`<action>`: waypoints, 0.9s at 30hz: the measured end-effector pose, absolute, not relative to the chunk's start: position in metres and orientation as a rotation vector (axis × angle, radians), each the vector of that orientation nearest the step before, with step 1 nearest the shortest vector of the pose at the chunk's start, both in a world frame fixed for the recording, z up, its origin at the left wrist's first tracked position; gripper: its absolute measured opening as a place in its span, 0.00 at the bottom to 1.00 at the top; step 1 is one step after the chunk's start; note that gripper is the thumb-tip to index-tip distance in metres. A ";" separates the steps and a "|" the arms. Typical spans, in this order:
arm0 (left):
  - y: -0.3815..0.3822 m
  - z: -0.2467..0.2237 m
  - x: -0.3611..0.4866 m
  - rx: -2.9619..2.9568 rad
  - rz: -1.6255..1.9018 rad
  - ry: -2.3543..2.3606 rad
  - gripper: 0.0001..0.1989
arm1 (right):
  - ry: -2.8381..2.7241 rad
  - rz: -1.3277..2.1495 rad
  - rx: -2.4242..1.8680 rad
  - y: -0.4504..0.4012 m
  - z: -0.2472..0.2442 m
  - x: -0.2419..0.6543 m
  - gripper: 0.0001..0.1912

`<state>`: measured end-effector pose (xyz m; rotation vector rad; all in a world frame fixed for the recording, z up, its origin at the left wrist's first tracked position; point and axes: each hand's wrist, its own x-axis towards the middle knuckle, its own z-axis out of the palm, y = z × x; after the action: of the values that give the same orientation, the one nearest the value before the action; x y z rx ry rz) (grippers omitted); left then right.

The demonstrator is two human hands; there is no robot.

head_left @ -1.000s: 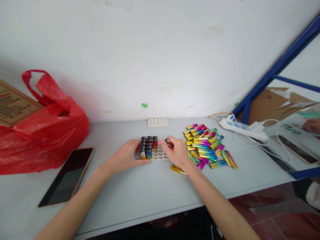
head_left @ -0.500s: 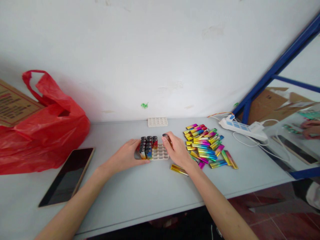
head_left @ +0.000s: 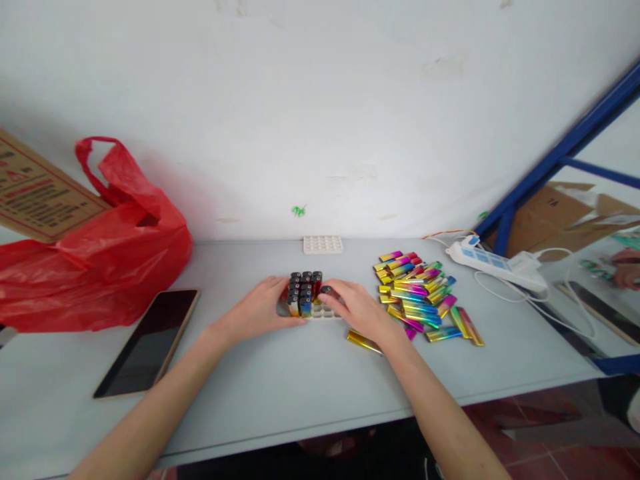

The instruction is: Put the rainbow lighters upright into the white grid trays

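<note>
Upright lighters (head_left: 301,293) with black tops stand in rows on the left part of a white tray (head_left: 323,312) with round hollows. My left hand (head_left: 260,308) is curved round the left side of these lighters and the tray, thumb at the front edge. Over the tray's right part, my right hand (head_left: 353,307) grips a lighter (head_left: 326,290), whose black top shows at the fingertips beside the filled rows. A gold lighter (head_left: 365,342) lies below my right hand. To the right is a loose pile of shiny multicoloured lighters (head_left: 415,293).
A second white tray (head_left: 323,245) lies by the wall. At left are a red bag (head_left: 135,247), a cardboard box (head_left: 45,193) and a dark tablet (head_left: 147,343). A white power strip (head_left: 495,265) with cables sits at right, near a blue frame (head_left: 543,160). Another person's hand (head_left: 627,270) shows beyond.
My right hand has moved left and down over the tray with its lighter, closer to the filled rows. The whole view has shifted slightly. My left hand stays at the tray's left side.
</note>
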<state>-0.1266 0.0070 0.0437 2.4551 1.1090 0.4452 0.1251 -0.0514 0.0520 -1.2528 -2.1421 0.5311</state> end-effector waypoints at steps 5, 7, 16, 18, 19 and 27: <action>0.007 0.045 -0.126 2.455 0.453 1.101 0.26 | -2.239 0.198 -1.371 -0.047 0.048 0.122 0.16; 0.007 0.044 -0.126 2.456 0.452 1.102 0.26 | -2.196 0.149 -1.448 -0.045 0.047 0.121 0.21; 0.011 0.042 -0.126 2.498 0.441 1.089 0.26 | -2.096 0.296 -1.532 -0.106 0.064 0.168 0.11; 0.011 0.042 -0.126 2.501 0.445 1.089 0.26 | -2.131 0.236 -1.605 -0.130 0.059 0.178 0.09; 0.012 0.042 -0.126 2.499 0.451 1.090 0.26 | -2.149 0.199 -1.640 -0.141 0.056 0.181 0.10; 0.013 0.038 -0.127 2.477 0.490 1.107 0.27 | -1.952 0.415 -1.633 -0.158 0.039 0.182 0.06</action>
<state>-0.1274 0.0126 0.0378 2.4770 1.1072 0.4901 0.1822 -0.1576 0.0392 -1.6326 -1.9515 0.4146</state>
